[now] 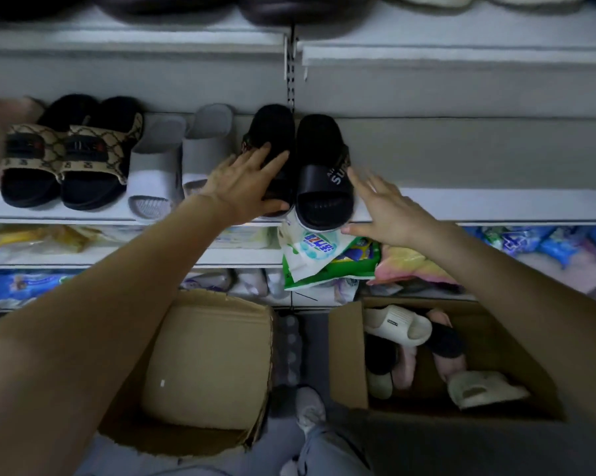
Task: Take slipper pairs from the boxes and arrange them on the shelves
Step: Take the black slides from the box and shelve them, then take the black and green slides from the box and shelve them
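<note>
On the white metal shelf (461, 204), the left hand (245, 180) lies with fingers spread over the left black rubber slipper (272, 128), hiding its front. The right hand (389, 214), fingers splayed, sits just beside the lettered black slipper (324, 173); whether they touch is unclear.

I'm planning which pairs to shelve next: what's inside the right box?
The right box holds loose slippers: a cream slipper on top, a second cream slipper near the front, and a black slipper and pink slippers beneath. The right forearm and the box wall hide the rest.
</note>
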A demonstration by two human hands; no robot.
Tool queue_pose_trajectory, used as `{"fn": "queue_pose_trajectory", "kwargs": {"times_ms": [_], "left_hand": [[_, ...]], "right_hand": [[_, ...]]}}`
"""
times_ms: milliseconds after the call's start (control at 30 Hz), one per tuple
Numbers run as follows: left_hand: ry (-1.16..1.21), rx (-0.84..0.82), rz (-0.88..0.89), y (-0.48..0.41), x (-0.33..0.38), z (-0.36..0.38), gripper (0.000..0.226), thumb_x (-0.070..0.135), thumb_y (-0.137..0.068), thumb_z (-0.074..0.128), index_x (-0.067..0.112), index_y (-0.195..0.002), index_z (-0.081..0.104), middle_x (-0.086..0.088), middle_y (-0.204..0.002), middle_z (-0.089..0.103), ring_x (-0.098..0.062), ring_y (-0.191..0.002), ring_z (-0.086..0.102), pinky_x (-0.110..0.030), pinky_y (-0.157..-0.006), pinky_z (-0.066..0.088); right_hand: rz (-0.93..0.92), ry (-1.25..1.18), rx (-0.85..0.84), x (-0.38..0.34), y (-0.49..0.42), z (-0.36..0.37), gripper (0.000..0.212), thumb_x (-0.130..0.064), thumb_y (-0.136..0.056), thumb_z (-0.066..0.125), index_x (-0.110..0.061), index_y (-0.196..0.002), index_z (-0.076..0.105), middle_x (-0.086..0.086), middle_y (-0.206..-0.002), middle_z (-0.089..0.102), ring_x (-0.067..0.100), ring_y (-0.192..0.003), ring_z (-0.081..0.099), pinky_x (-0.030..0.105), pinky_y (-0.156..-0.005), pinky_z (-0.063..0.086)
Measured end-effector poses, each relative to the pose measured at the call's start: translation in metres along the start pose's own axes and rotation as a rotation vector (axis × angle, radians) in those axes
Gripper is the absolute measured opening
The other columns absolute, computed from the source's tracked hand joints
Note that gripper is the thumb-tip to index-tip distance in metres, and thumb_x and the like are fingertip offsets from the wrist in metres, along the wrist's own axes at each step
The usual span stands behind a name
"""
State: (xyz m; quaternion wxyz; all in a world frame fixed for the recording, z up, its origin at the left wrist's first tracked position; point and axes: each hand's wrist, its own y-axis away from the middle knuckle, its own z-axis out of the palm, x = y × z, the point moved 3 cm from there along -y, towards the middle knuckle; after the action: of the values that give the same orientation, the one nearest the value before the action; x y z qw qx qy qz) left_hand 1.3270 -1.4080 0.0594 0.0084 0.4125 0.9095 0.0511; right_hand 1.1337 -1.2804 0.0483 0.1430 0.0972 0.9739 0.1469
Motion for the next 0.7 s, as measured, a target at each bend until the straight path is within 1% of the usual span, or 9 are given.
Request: {"fn": "queue_pose_trajectory", "kwargs": {"times_ms": [133,300,400,567,700], "left_hand": [[-0.003,0.012,0.048,0.046,0.034,-0.006,0.084,0.055,-0.087,0.056,0.024,-0.153,0.014,-0.011,-0.159,0.016,-0.03,-0.143,0.024,-0.043,-0.117,0.02],[-0.069,0.008,0.107,0.113,0.083,-0.021,0.083,0.053,-0.089,0.055,0.024,-0.153,0.013,-0.01,-0.16,0.014,-0.028,-0.145,0.02,-0.043,-0.117,0.015],[-0.05,0.03,0.132,0.141,0.111,-0.036,0.083,0.052,-0.089,0.056,0.022,-0.154,0.013,-0.011,-0.16,0.014,-0.029,-0.145,0.019,-0.044,-0.117,0.015],[-0.076,0.047,0.158,0.161,0.159,-0.058,0.086,0.055,-0.087,0.057,0.023,-0.154,0.014,-0.009,-0.16,0.014,-0.027,-0.146,0.019,-0.043,-0.117,0.014],[-0.097,0.064,0.174,0.159,0.199,-0.067,0.085,0.053,-0.088,0.056,0.022,-0.154,0.013,-0.009,-0.159,0.016,-0.026,-0.145,0.018,-0.043,-0.117,0.013]], "right_hand": [[0.049,0.093,0.005,-0.004,0.062,-0.004,0.1,-0.054,-0.084,0.062,-0.029,-0.152,-0.007,0.009,-0.161,-0.001,0.032,-0.145,0.014,0.048,-0.11,0.027],[0.045,0.215,0.015,-0.012,0.155,-0.005,0.099,-0.058,-0.084,0.058,-0.026,-0.153,-0.005,0.012,-0.161,0.001,0.033,-0.145,0.017,0.047,-0.113,0.025],[0.071,0.276,-0.002,-0.007,0.206,-0.003,0.097,-0.061,-0.084,0.056,-0.028,-0.153,-0.004,0.009,-0.161,0.002,0.031,-0.146,0.015,0.047,-0.115,0.02],[0.122,0.398,-0.024,0.016,0.278,-0.013,0.096,-0.071,-0.082,0.046,-0.026,-0.154,0.0,0.009,-0.161,0.004,0.031,-0.146,0.014,0.047,-0.117,0.015],[0.136,0.443,-0.024,0.053,0.304,-0.022,0.092,-0.07,-0.085,0.045,-0.025,-0.154,0.003,0.01,-0.161,0.005,0.031,-0.146,0.016,0.045,-0.115,0.016]]}}
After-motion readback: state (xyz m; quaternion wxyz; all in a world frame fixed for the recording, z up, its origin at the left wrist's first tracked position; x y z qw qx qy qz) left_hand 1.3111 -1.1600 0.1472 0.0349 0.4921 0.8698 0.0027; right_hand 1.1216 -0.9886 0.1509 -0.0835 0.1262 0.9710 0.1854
